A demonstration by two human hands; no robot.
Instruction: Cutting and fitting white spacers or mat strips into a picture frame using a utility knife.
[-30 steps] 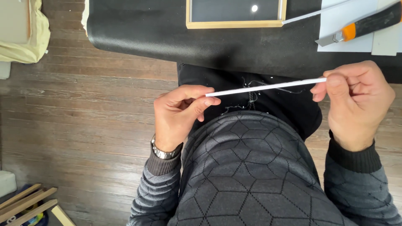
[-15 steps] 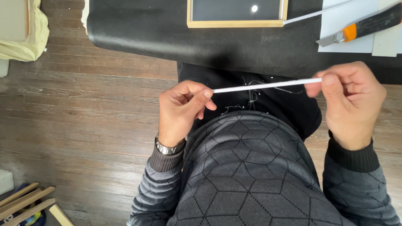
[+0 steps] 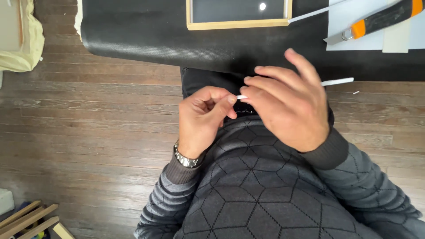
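1. a dark wood plank floor (image 3: 88, 124) runs under the scene, and a tabletop (image 3: 141, 40) covered in black woven sheet crosses the top of the view. on it lie a thin wooden frame (image 3: 237, 24) around a dark panel, a utility knife (image 3: 376, 20) with orange and black handle, and pale sheets of paper (image 3: 367, 42).
2. a second ago the hands were wide apart, each pinching one end of a thin white strip (image 3: 338, 82); now the right hand (image 3: 287, 106) has slid inward along it and sits just beside the left hand (image 3: 203, 117).
3. the strip's right end now sticks out free past the right hand, over the tabletop's edge; the work has moved to the left end of the strip.
4. left grip: thumb and forefinger pressed together on the strip's left tip, other fingers curled in; a metal watch (image 3: 186, 157) shows on that wrist.
5. right grip: fingers spread and loosely extended over the strip; the back of the hand hides whether thumb and finger pinch it, so i cannot tell.
6. both hands hover above the person's lap and the grey patterned sweater (image 3: 265, 190).
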